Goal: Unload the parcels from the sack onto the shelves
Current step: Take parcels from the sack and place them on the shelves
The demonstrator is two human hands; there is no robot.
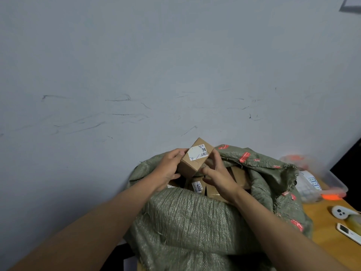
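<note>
A person is holding a small brown cardboard box (196,159) with a white shipping label just above the open mouth of a green woven sack (187,222). The left hand (168,169) is gripping the box's left side, and the right hand (218,177) is gripping its right side, thumb curled against the near corner. The box is looking stiff, square-edged and probably light, so opposite flat faces are seeming the safest places to hold; the taped cardboard could be a little slick.

Inside the sack, more brown parcels (201,187) are lying packed together, one showing a label reading 4008. The sack's soft, floppy rim is folding over on the right, and it may be snagging parcels as they are lifted out.

To the right, a wooden desk (320,218) is carrying a clear plastic bag (307,184), a white phone (348,232) and a small white device (340,212). A scuffed grey wall (156,75) is filling the background. No shelves are showing in view.
</note>
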